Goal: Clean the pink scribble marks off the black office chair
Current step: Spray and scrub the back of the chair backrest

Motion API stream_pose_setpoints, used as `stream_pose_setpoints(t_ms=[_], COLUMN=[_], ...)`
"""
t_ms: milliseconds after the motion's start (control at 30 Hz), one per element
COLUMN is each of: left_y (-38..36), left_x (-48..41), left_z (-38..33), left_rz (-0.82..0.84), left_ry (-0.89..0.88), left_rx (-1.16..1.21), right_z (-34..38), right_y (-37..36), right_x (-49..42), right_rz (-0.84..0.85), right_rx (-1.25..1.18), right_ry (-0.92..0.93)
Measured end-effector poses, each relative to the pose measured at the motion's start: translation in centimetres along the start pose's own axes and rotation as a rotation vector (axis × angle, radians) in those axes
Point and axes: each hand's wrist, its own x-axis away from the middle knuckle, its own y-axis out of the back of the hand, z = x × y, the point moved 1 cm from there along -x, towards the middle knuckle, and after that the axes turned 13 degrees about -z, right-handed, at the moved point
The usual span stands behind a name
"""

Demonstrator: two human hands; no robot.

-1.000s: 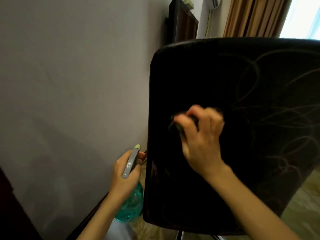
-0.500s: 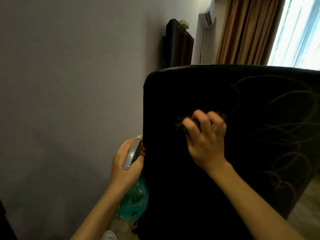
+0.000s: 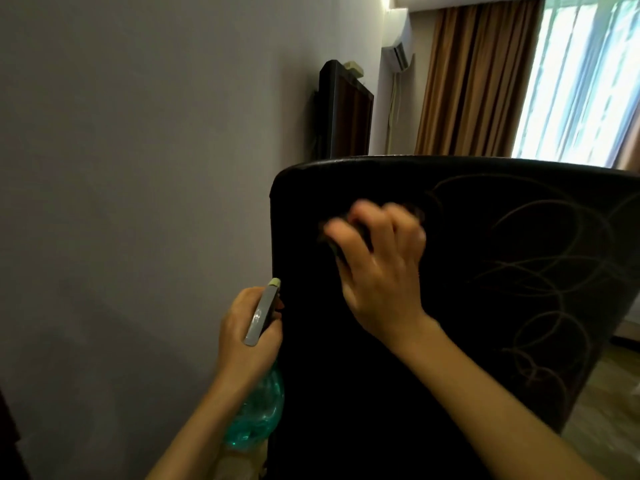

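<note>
The right hand [image 3: 381,275], gripping a dark cloth [image 3: 334,249], is rubbing higher up the chair [image 3: 346,393] now, the left hand [image 3: 242,344] clutching the bottle [image 3: 258,420], with the scribbles [image 3: 554,271] at right still awaiting cleaning.

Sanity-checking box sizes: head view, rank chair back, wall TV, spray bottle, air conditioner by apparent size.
1. chair back, largest.
2. wall TV and spray bottle: look alike; bottle is nearer and half hidden by left hand.
3. air conditioner, smallest.

- Grey wall [image 3: 121,168], plain, dimly lit.
- Dark screen [image 3: 346,116], mounted on it (seen nearly edge-on).
- Air conditioner [image 3: 398,39], fixed high.
- Brown curtain [image 3: 478,74], hung beside bright window [image 3: 588,81].
</note>
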Motion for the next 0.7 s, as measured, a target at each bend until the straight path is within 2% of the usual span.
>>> stream_pose_setpoints(t_ms=[100, 200, 267, 367, 700], left_y=[-1.4, -2.8, -3.6, -4.5, -4.3], left_x=[0.1, -0.3, -0.6, -1.1, -2.1], left_z=[-1.8, -3.0, -3.4, -3.4, -3.2], left_rz=[0.050, 0.060, 0.055, 0.036, 0.079], left_ry=[-0.008, 0.013, 0.037, 0.058, 0.058], left_rx=[0.005, -0.011, -0.009, -0.013, -0.042], right_z=[1.1, 1.0, 0.1, -1.9, -10.8], right_y=[-2.4, -5.0, -5.5, -4.3, 4.0], right_x=[-7.0, -9.2, -9.0, -8.6, -6.7], right_rz=[-0.080, 0.036, 0.136, 0.175, 0.074], right_rx=[0.000, 0.093, 0.150, 0.128, 0.178], right_ry=[0.073, 0.197, 0.206, 0.135, -0.222])
